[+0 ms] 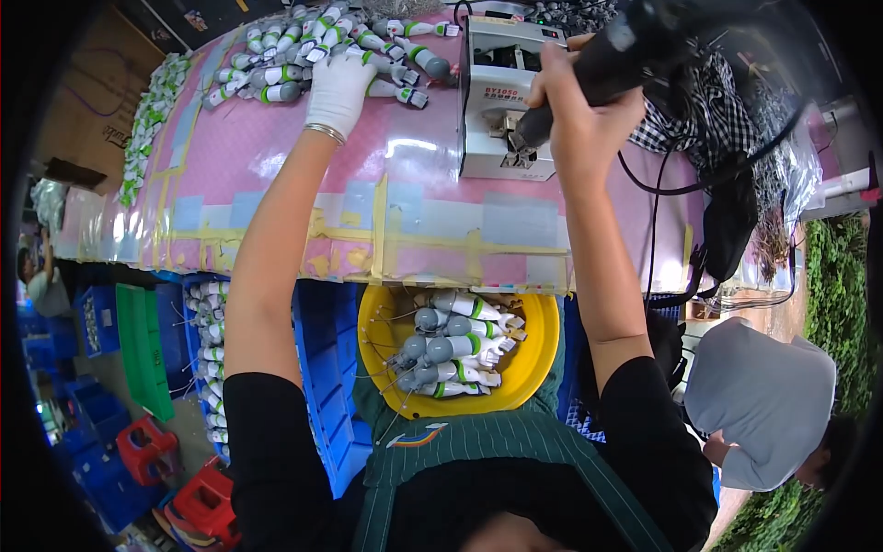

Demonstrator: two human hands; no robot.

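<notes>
My left hand (336, 97), in a white glove, reaches into a pile of white, grey and green toy arms (280, 78) at the back of the table. Its fingers are closed around a toy arm there; the white parts partly hide the fingertips. My bare right hand (589, 106) grips a thick black electric screwdriver (616, 60). The tool slants down to the left. Its tip meets the front of a white box-shaped screw feeder (492, 92), at the small metal outlet; the exact contact is too small to make out.
On my lap, a yellow tub (552, 354) holds several toy arms with thin wires. Blue crates (322, 359) stand left of it. Small green-white parts (152, 120) line the table's left. The black cord (736, 175) loops at right, near checked cloth (722, 110). Another person (763, 396) sits at right.
</notes>
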